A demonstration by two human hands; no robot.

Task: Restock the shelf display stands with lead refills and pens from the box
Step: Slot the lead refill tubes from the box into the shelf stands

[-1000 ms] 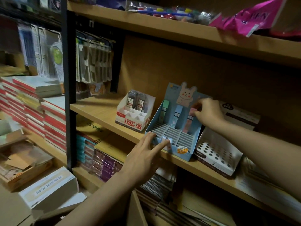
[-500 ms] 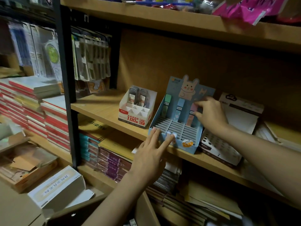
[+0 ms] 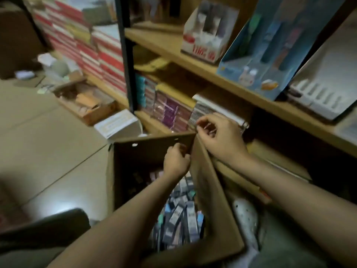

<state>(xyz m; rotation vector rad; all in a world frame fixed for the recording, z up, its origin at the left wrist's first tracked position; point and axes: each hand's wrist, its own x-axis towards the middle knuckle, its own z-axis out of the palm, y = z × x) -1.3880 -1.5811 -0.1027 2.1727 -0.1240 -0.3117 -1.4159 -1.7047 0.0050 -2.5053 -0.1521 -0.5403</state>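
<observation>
Cardboard box [image 3: 218, 192] holds loose refill packs [image 3: 181, 215]; blue stand [image 3: 257, 60] nrly empty.

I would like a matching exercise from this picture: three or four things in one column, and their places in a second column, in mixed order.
Things:
1. blue rabbit stand
2. white and red stand
3. left hand
4. cardboard box

Places:
A. on the floor, below the shelf
B. inside the box, near its far wall
C. on the shelf, right of the other stand
D. on the shelf, nearer the black post

Pairs: 1-C, 2-D, 3-B, 4-A
</observation>
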